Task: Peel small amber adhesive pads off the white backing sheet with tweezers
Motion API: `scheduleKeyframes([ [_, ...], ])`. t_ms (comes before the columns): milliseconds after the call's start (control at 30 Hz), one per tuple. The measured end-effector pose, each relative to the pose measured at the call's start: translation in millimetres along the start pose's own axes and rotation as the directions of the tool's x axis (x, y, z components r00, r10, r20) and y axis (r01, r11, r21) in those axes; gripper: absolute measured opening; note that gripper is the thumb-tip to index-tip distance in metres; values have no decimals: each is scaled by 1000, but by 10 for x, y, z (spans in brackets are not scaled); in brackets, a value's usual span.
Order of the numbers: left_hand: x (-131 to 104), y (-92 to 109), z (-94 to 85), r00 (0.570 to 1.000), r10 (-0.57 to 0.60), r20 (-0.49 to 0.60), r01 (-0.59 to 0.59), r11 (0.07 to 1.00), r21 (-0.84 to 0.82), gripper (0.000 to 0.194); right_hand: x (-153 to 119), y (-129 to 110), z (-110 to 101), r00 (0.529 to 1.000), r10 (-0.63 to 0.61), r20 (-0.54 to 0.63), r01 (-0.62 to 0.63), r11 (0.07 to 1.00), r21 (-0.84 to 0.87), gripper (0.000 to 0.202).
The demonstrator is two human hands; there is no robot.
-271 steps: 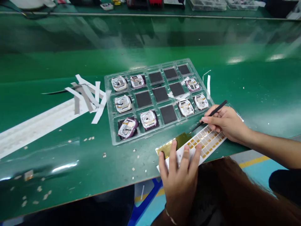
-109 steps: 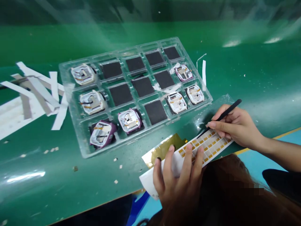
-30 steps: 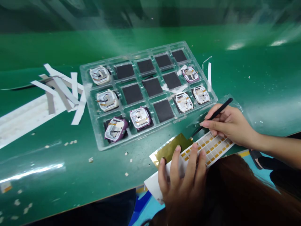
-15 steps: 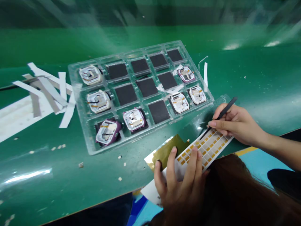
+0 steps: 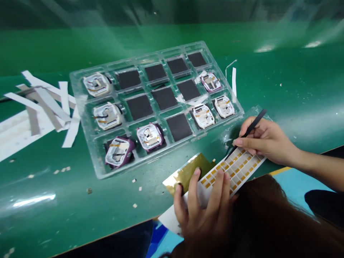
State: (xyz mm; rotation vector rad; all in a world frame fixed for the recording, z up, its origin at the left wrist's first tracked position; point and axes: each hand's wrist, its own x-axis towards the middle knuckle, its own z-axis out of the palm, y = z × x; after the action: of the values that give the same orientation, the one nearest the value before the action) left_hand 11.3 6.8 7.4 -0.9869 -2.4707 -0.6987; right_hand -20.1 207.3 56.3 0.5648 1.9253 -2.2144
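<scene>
My left hand [image 5: 205, 211] presses flat on a white backing sheet [image 5: 236, 170] that carries rows of small amber tape squares, at the near table edge. A peeled gold film flap [image 5: 188, 172] lies at the sheet's left end. My right hand [image 5: 264, 139] grips black tweezers [image 5: 248, 130], tip down on the sheet's upper rows. Behind them sits a clear plastic tray [image 5: 88, 157] with dark foam pockets. Several pockets hold small square device cases, some purple-rimmed [image 5: 118, 152], some white [image 5: 202, 115].
The green table mat [image 5: 295, 82] runs across the view. White and grey paper strips [image 5: 53, 104] lie piled left of the tray. Two thin white strips [image 5: 233, 80] lie right of it. Small paper scraps [image 5: 134, 205] dot the mat near the front edge.
The tweezers tip has shifted slightly along the sheet's upper rows. My left hand stays pressed on the sheet. The view has swung a little.
</scene>
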Motion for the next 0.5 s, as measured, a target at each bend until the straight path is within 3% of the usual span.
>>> scheduleKeyframes([
  [500,-3,-8,-5,1000,14,8,-14,1000,11,25,2,-20,4,1000,17,-23,-18,1000,-16,32],
])
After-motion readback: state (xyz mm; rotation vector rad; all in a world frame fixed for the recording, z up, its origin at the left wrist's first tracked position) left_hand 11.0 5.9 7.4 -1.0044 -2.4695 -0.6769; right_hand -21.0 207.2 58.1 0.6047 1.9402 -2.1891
